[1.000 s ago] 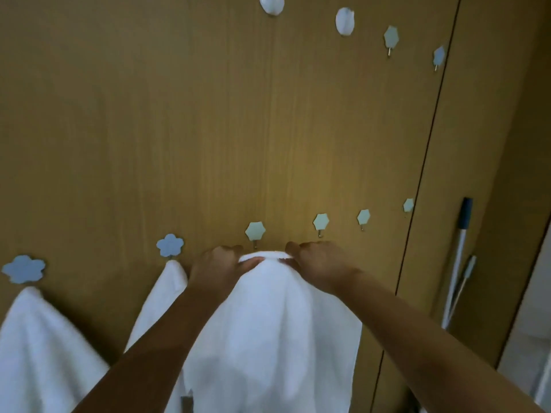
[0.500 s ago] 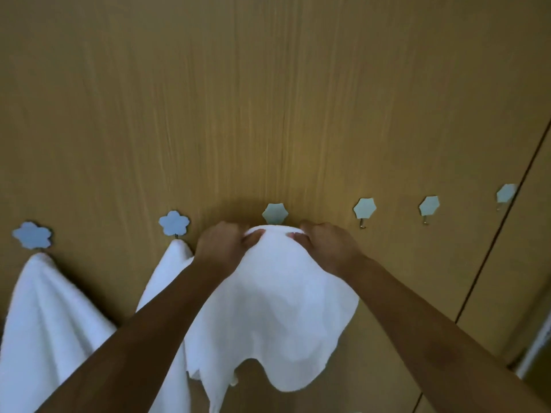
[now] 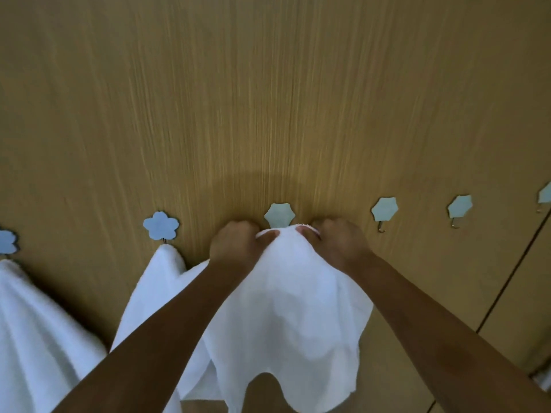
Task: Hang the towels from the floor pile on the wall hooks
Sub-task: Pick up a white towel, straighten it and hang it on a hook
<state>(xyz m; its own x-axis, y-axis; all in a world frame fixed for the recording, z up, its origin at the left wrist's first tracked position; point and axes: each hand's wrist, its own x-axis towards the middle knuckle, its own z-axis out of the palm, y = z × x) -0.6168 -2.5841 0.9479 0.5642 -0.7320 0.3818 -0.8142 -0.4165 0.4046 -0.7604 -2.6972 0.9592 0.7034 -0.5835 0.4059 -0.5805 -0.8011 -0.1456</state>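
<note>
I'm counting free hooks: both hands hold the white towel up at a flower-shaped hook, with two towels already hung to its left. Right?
Not quite. In the head view the left hand and right hand hold the towel at a hexagon-shaped hook. The flower hooks carry the hung towels.

The tan wood-grain wall panel (image 3: 268, 99) is showing a matt, streaked finish. The white terry cloth towel (image 3: 286, 308) is looking soft and nappy. The pale blue hexagonal hook plate (image 3: 279, 215) is appearing smooth, with thin metal hooks (image 3: 380, 228) glinting.
</note>
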